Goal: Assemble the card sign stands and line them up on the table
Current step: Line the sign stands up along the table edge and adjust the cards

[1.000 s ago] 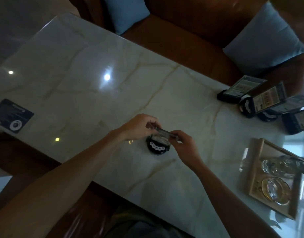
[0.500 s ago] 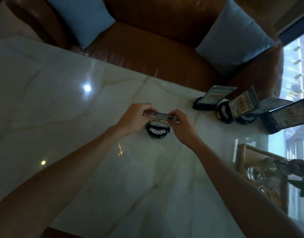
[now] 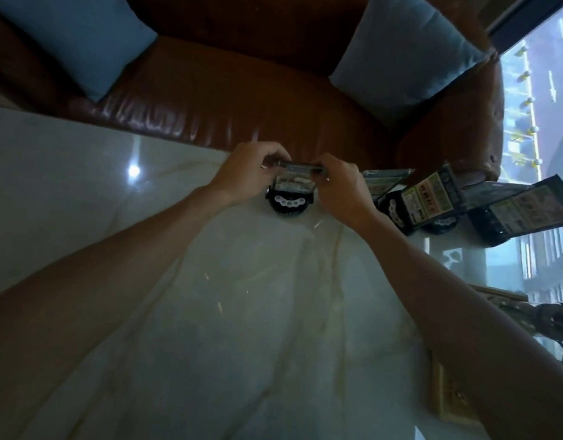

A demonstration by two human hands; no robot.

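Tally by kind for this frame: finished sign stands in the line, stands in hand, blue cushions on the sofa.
Finished sign stands lined up at right: 4, counting a hazy one behind
Stand being assembled, gripped by left hand and right hand: 1
Blue cushions: 2
Total: 7

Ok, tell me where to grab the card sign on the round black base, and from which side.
Hold the card sign by its two short ends, one hand coming in from each side, as the left hand and right hand do. Its top edge is thin and wide, and this keeps the round black base below in view.
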